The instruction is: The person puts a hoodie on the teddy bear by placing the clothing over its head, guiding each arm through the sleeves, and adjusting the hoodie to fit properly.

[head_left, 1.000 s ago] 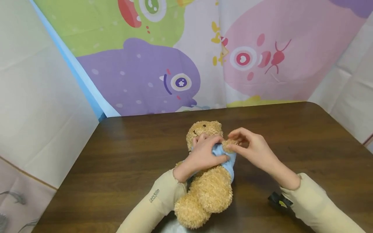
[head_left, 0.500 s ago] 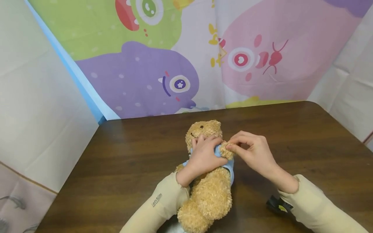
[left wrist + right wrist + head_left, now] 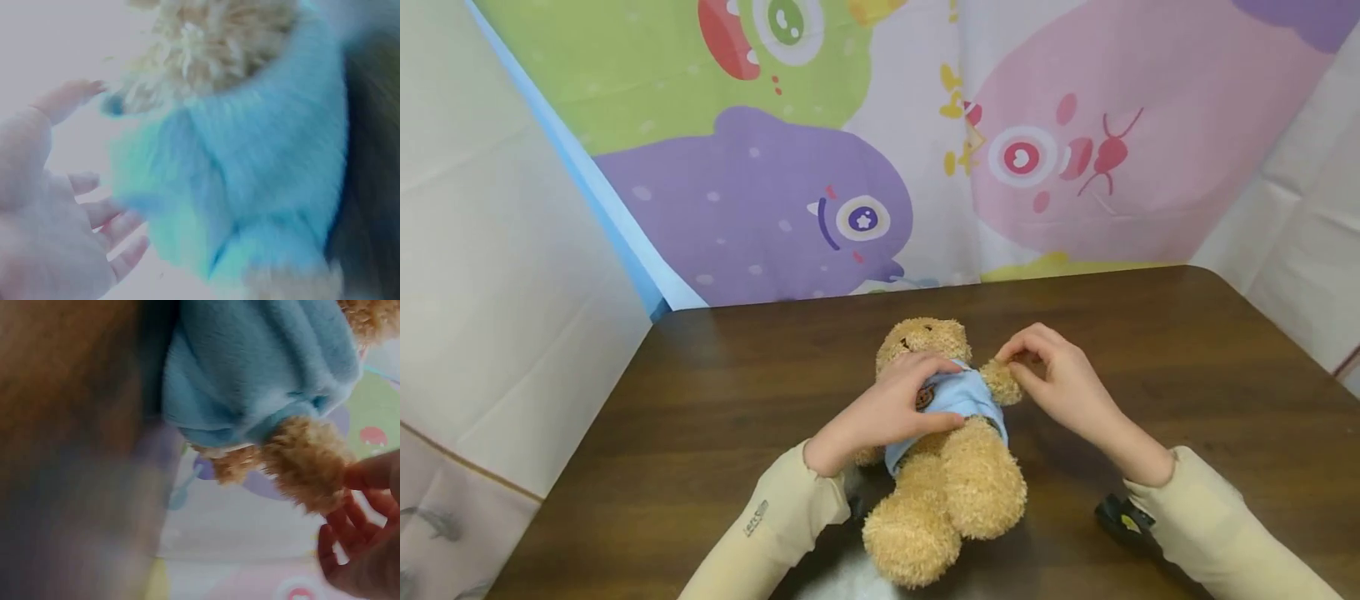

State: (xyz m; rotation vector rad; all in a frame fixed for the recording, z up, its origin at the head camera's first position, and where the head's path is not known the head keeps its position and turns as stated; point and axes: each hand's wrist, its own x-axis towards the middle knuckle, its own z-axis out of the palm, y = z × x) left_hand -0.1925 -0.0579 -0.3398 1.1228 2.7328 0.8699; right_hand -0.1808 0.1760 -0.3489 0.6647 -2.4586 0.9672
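Observation:
A curly tan teddy bear (image 3: pixel 985 487) lies on its back on the table, head toward the back and feet toward me. It wears a light blue shirt (image 3: pixel 966 393) with a small brown patch on the chest, partly covered by my hand. My left hand (image 3: pixel 887 408) is spread loosely over the bear's chest, thumb near the shirt's hem; in the left wrist view its fingers are spread beside the blue shirt. With thumb and fingertips, my right hand (image 3: pixel 1063 379) pinches the end of the bear's arm (image 3: pixel 306 462), held out to the side.
The dark wooden table (image 3: pixel 737 400) reaches back to a cartoon-print curtain (image 3: pixel 775 200), with pale cloth panels (image 3: pixel 535 250) at the sides. A black strap piece (image 3: pixel 1123 521) hangs under my right sleeve. Something pale and shiny (image 3: pixel 842 575) lies near the bear's feet.
My left hand has shifted left and loosened, uncovering more of the shirt and its patch. My right hand has drawn the bear's arm outward to the right. The bear's legs have turned slightly right.

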